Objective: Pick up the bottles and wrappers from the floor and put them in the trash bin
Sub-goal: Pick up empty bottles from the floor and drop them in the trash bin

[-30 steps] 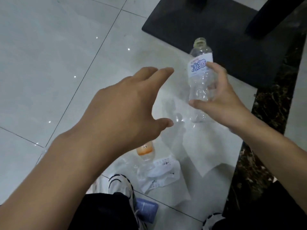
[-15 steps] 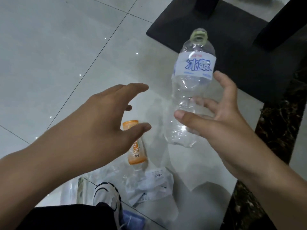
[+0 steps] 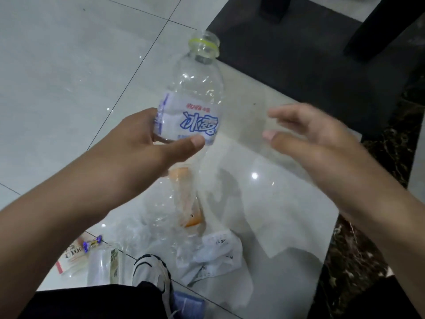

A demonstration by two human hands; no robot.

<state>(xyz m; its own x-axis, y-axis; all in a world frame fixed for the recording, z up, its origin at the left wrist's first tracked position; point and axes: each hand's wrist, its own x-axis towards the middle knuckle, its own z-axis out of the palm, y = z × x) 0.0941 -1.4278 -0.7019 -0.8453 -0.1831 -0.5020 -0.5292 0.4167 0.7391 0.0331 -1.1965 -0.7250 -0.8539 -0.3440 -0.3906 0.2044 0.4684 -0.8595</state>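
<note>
The clear bottle (image 3: 195, 88) is changing hands. The left hand (image 3: 142, 153), reaching out empty a second ago, is now gripping it round the label at the centre of the frame. The right hand (image 3: 317, 134), which was holding it, is hanging at centre right with its fingers spread, apart from the bottle. A red-and-white wrapper (image 3: 73, 254) is coming into view at lower left.

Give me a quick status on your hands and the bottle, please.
Left hand grips clear bottle at its label. Right hand open, empty. Orange bottle and wrappers on floor; bin not in view.
</note>
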